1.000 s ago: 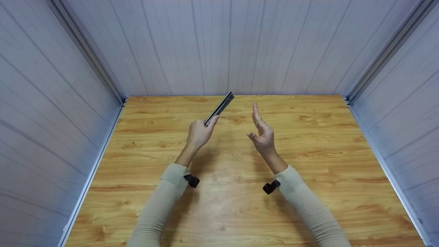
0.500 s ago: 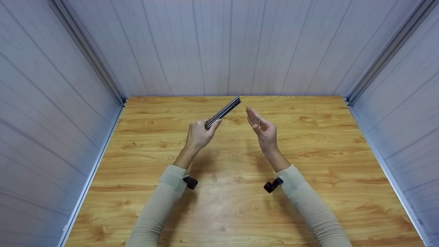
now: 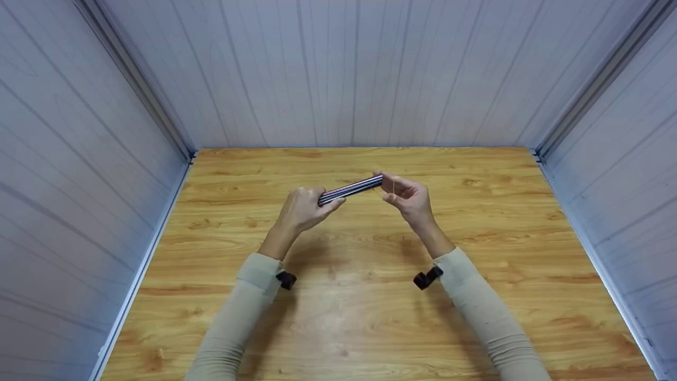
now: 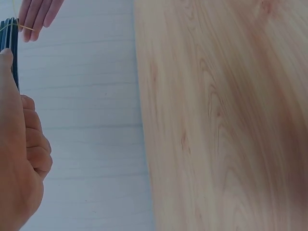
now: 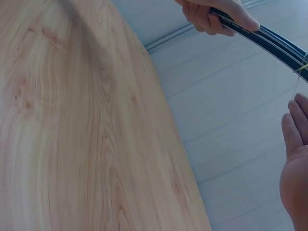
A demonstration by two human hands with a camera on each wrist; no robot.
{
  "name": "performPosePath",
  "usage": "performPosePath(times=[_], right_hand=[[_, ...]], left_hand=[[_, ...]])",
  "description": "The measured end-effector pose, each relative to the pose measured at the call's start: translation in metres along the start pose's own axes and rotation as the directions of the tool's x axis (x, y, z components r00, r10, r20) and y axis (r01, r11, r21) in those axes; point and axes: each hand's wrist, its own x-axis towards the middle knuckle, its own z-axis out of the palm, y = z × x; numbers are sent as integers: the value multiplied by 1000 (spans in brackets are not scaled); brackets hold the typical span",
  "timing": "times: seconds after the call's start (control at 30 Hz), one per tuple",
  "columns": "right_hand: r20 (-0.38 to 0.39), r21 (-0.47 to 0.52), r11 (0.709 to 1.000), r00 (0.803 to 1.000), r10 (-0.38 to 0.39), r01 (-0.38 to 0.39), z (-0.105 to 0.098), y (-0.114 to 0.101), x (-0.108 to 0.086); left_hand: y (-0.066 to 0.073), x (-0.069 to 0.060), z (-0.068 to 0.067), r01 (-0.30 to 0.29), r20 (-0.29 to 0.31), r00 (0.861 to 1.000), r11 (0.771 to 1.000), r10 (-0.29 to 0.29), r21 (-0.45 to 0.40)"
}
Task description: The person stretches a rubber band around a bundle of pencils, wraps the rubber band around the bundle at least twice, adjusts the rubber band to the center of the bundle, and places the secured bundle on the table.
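Head view: left hand (image 3: 304, 209) clamped round a bundle of slim dark rods (image 3: 350, 191), up over the wood-grain tabletop (image 3: 476, 217).
Far end's just beside the right hand (image 3: 413, 201), thumb and fingers apart, 1 thin elastic band (image 3: 393, 186) strung between; it could ping off if that spread slackens, rods fanning if the left grip loosens.

- Left pale beige, close-fitting fabric sleeve (image 3: 232, 323): transverse creases, near end.
- Right pale beige fabric sleeve (image 3: 489, 312): likewise.
- Black, block-shaped wrist camera (image 3: 286, 280): one per sleeve.
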Motion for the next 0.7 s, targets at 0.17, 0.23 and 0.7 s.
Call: performPosePath(times=[0.17,0.23,0.7], right_hand=[[55,-52,999,998,15,-13,-4,0,2],[56,-56,998,998,24,-21,-4,0,2],[102,-354,935,994,32,6,4,-6,5]], left_hand=[[1,0,-3,-22,53,998,998,19,51],[3,1,-3,-30,66,997,997,25,65],[11,5,-3,-106,167,983,974,73,201]])
